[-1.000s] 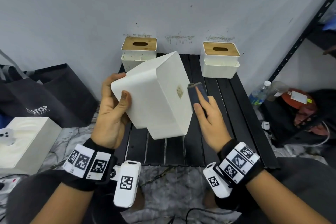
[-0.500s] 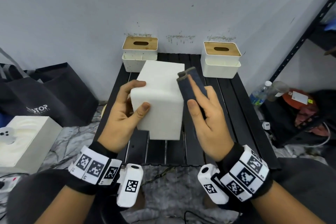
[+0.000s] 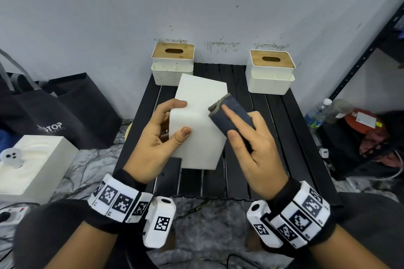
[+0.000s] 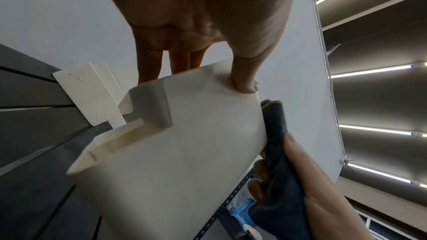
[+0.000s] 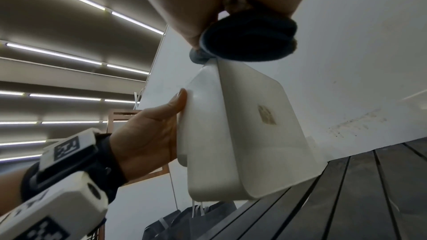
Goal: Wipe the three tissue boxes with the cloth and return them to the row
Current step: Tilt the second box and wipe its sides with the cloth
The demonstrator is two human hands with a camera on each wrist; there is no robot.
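My left hand [image 3: 161, 135] grips a white tissue box [image 3: 200, 129] from its left side, holding it tipped up above the black slatted table [image 3: 284, 137]. The thumb lies on the near face and the fingers curl over the top edge. My right hand [image 3: 242, 137] holds a folded dark blue cloth [image 3: 231, 113] against the box's right edge, the index finger stretched along it. In the left wrist view the box [image 4: 184, 161] shows its stepped side and the cloth [image 4: 277, 152] at its right. Two more white boxes with wooden lids stand at the back, one left [image 3: 172, 63], one right [image 3: 271, 72].
A black bag [image 3: 54, 113] and a white carton [image 3: 32, 166] with a small white device on it sit on the floor at the left. At the right stand a black metal rack [image 3: 360, 57], bottles [image 3: 317, 113] and clutter. The wall is close behind the table.
The left hand has turned the box from a tilted, bottom-facing pose to a more upright one and lowered it. The right hand with the cloth moved from the box's side up onto its right edge.
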